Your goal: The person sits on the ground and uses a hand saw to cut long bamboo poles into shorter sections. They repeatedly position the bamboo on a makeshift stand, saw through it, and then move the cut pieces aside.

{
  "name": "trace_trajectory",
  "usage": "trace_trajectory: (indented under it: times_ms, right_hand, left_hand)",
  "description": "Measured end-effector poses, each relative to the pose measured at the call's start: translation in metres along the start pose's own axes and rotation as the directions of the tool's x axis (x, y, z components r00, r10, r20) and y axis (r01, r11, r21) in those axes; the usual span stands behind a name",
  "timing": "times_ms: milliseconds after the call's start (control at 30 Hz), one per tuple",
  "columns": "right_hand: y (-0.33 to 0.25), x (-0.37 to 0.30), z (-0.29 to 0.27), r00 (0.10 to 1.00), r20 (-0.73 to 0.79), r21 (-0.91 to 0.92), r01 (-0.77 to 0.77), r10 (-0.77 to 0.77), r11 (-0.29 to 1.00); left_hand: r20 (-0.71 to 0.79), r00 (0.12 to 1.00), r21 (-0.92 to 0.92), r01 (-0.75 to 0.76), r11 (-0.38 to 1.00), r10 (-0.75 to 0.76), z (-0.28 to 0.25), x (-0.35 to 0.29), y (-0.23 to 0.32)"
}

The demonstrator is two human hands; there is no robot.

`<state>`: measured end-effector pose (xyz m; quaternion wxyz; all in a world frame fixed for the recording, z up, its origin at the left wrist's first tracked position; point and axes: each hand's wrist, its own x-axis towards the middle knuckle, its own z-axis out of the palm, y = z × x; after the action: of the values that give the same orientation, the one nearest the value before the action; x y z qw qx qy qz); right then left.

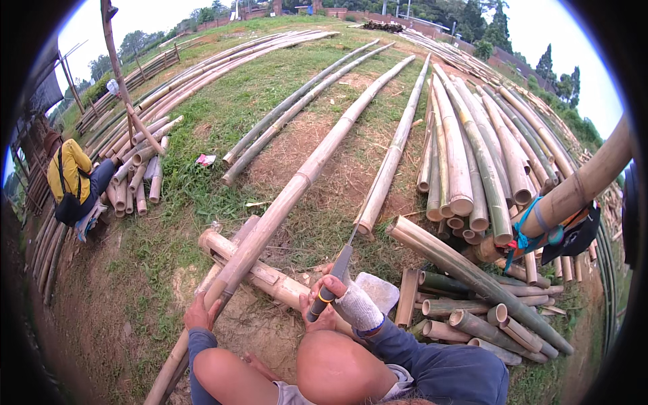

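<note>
- Left hand grips the near end of a long pale-tan bamboo pole, fingers closed around it; right hand, wrapped in a white cloth glove, is closed on the black-and-yellow handle of a long narrow-bladed knife.
- Pole lies across a short thick bamboo log serving as a rest on the bare ground, near the person's knees.
- Progress, judged: pole surface looks smooth and whole along its visible length; no split or cut shows. Knife blade stands beside the pole, tip up and away, apparently not touching it. Work on this pole seems barely begun or between strokes.
- Long axis: runs from lower left at the left hand up and right toward the far field, far end pointing away from the person.
- Nearby: stack of cut bamboo sections to the right; a seated person in a yellow top well apart at left.
</note>
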<state>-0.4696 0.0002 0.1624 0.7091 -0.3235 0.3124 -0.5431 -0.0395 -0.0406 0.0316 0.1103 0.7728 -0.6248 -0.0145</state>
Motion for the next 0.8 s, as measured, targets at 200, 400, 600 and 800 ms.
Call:
trace_trajectory:
  times_ms: [200, 400, 600, 800]
  right_hand:
    - [-0.077, 0.014, -0.033, 0.946, 0.322, -0.390, 0.113, 0.020, 0.914]
    - [-0.173, 0.010, 0.006, 0.690, 0.689, -0.272, -0.036, 0.221, 0.962]
    - [-0.217, -0.020, 0.072, 0.798, 0.478, -0.864, 0.354, 0.367, 0.356]
    - [-0.184, -0.016, 0.090, 0.828, 0.349, -0.937, 0.303, 0.439, 0.174]
  left_hand:
    - [0.034, 0.999, 0.004, 0.016, 1.000, -0.016, -0.008, -0.002, 0.005]
    - [0.050, 0.998, 0.012, 0.032, 0.999, -0.032, -0.008, 0.000, 0.004]
    - [0.102, 0.993, 0.018, 0.050, 0.999, -0.051, -0.006, 0.002, 0.000]
    - [0.077, 0.996, 0.015, 0.033, 0.999, -0.034, -0.006, 0.003, 0.000]
